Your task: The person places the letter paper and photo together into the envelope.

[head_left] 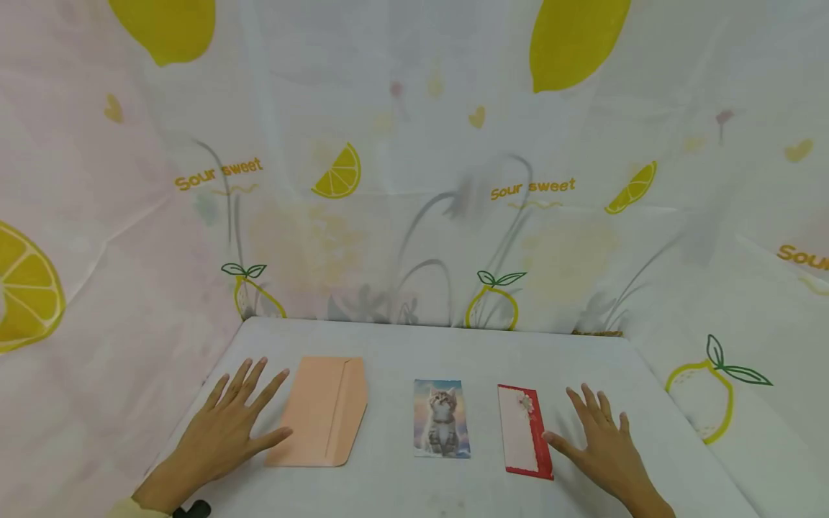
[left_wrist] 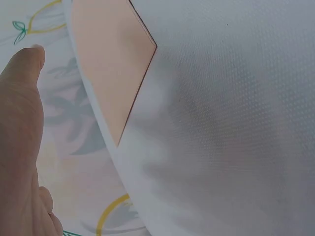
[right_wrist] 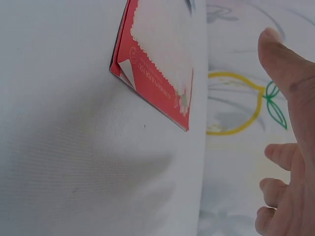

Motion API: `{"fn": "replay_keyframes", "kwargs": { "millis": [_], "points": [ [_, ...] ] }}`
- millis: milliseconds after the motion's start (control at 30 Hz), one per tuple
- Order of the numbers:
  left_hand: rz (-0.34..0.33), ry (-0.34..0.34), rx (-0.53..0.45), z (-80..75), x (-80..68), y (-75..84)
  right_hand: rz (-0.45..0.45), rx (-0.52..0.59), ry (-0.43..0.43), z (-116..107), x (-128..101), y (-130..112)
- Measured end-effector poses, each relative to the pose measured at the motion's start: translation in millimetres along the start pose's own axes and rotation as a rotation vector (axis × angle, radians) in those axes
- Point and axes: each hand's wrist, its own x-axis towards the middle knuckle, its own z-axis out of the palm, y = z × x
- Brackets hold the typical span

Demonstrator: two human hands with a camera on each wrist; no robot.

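Three flat items lie in a row on the white table (head_left: 401,489). A peach envelope (head_left: 324,410) is on the left, a kitten picture card (head_left: 442,419) in the middle, a red and white card (head_left: 523,430) on the right. My left hand (head_left: 229,424) lies flat on the table with fingers spread, its thumb tip at the envelope's left edge. My right hand (head_left: 599,442) lies flat too, fingers spread, thumb close to the red card's right edge. The left wrist view shows the envelope (left_wrist: 110,64) and a thumb (left_wrist: 19,123). The right wrist view shows the red card (right_wrist: 157,59) and fingers (right_wrist: 288,123).
A lemon-print cloth (head_left: 414,180) with "Sour sweet" lettering hangs close behind and along both sides of the table. The table's back edge (head_left: 427,325) runs just beyond the three items. A dark wrist strap (head_left: 191,509) shows at my left wrist.
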Motion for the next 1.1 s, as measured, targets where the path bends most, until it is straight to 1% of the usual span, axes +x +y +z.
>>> {"fn": "replay_keyframes", "kwargs": {
  "millis": [233,500,567,700,800,900,967,1033,1100],
  "points": [
    [0.0,0.005,0.0,-0.5,2.1,1.7,0.005,0.008,-0.001,1,1,-2],
    [0.0,0.009,-0.005,2.3,0.6,2.9,0.003,0.005,0.004,2,2,-2],
    [0.008,0.013,-0.006,3.0,0.6,3.6,0.02,0.01,-0.011,4,2,-2],
    [0.019,0.021,-0.013,4.4,1.6,6.2,0.079,0.037,-0.075,7,2,-7],
    [0.0,0.0,-0.034,4.6,3.6,9.9,0.105,0.054,-0.104,10,6,-12],
    [-0.032,-0.032,-0.061,3.8,6.7,14.5,0.106,0.082,-0.089,13,9,-19],
    [-0.038,-0.04,-0.078,3.6,8.4,17.4,0.101,0.098,-0.073,15,11,-23],
    [-0.025,-0.023,-0.089,4.3,9.8,19.4,0.098,0.125,-0.061,16,13,-27],
    [-0.002,0.012,-0.102,6.0,10.8,21.0,0.101,0.156,-0.057,19,15,-32]
  ]
}}
